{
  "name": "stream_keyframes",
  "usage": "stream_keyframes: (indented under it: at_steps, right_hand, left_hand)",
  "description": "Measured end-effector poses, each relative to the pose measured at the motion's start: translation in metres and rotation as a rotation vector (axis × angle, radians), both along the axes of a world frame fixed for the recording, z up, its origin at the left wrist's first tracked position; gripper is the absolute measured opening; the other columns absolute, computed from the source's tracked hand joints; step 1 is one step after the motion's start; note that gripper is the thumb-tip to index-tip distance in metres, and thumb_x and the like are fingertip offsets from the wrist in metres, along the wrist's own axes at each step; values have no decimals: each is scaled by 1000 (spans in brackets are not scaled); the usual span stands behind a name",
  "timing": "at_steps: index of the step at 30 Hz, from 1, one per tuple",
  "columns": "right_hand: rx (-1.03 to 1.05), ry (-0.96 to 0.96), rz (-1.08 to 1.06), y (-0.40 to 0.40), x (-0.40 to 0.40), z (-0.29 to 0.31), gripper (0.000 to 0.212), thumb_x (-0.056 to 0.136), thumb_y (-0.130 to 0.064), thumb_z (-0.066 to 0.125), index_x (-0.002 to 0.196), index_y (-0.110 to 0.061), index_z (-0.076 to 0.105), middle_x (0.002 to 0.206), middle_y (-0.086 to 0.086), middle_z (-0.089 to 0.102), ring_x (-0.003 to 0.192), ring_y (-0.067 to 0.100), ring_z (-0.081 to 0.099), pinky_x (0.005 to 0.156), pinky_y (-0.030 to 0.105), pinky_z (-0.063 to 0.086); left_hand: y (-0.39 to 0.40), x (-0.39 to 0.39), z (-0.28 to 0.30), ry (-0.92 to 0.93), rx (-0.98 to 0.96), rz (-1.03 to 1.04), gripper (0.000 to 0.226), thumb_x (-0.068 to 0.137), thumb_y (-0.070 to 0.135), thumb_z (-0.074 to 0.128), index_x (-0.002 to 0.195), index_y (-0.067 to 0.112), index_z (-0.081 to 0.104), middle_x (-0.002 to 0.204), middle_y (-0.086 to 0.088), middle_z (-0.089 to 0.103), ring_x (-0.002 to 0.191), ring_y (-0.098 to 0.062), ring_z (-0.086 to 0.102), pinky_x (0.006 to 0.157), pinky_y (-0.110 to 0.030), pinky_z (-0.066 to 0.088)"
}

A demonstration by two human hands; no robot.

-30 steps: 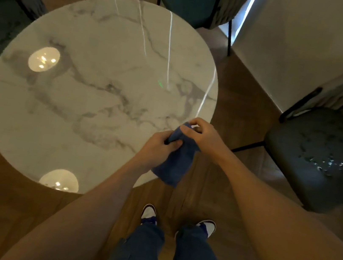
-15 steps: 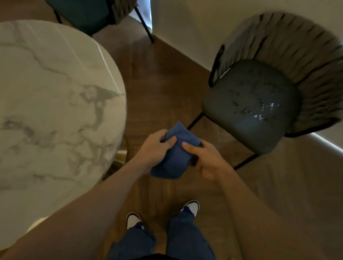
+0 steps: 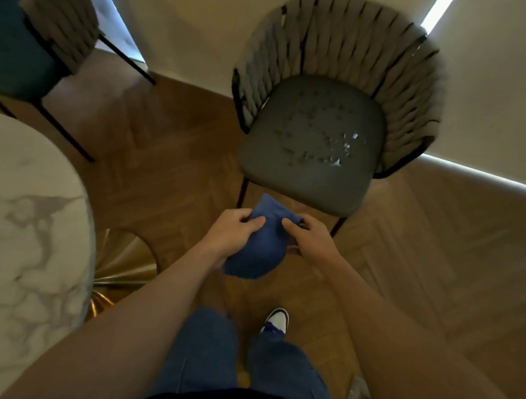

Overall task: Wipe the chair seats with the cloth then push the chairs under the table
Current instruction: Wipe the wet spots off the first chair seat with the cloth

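Both hands have a grip on the blue cloth (image 3: 256, 244): the left hand (image 3: 227, 233) curls round its left edge with the thumb pressed on top, and the right hand (image 3: 311, 240) pinches its right edge, fingers bent round the fabric. The cloth hangs bunched between them, held in the air above the wooden floor (image 3: 450, 261), just near of the front edge of the grey chair (image 3: 311, 138) and not touching it.

That chair stands straight ahead against the wall (image 3: 199, 2), well apart from the desk (image 3: 11, 230). Its dark seat is speckled with pale crumbs or flakes, thickest toward the right side, and a woven strap back curves round the far half.

A second chair (image 3: 7, 48), with a teal seat and the same woven back, stands at the far left, beside the far edge of the desk. The desk is round with a white marble top and sits at the left; a gold base (image 3: 121, 267) shows under its rim. Below the hands are blue jeans and one white shoe (image 3: 277, 321) on the floor.
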State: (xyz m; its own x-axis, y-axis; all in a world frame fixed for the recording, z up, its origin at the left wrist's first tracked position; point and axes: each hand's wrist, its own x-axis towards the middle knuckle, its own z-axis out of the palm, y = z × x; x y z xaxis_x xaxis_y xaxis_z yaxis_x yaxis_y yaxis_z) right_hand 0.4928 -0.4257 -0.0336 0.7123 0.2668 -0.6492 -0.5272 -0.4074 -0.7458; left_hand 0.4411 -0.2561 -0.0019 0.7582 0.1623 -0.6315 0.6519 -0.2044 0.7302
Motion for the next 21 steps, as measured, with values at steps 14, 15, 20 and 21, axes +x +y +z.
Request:
stream_keyframes:
  at_steps: [14, 15, 20, 21]
  right_hand:
    - [-466, -49, 55, -29, 127, -57, 41, 101, -44, 55, 128, -14, 60, 107, -4, 57, 93, 11, 51, 74, 21, 37]
    - [-482, -32, 50, -28, 137, -66, 41, 100, -45, 54, 128, -14, 60, 108, -4, 57, 95, 12, 51, 75, 21, 37]
    - [-525, 27, 11, -26, 175, -107, 44, 101, -47, 51, 130, -15, 58, 122, 2, 63, 106, 15, 54, 83, 25, 39]
    - [-532, 40, 4, -28, 181, -115, 45, 101, -47, 51, 131, -14, 58, 124, 3, 62, 109, 17, 55, 85, 27, 40]
  left_hand:
    - [80, 157, -100, 92, 429, -219, 31, 95, 17, 53, 67, 12, 41, 62, -4, 44, 58, -16, 40, 53, -29, 27]
    - [88, 169, -110, 99, 454, -226, 30, 95, 17, 53, 68, 12, 43, 64, -5, 44, 60, -17, 41, 56, -30, 29]
    - [120, 215, -153, 134, 596, -255, 25, 96, 18, 52, 71, 16, 53, 74, -5, 55, 68, -17, 49, 60, -30, 37]
    - [126, 221, -161, 146, 621, -238, 25, 96, 18, 51, 70, 19, 53, 77, -4, 56, 71, -19, 51, 62, -32, 39]
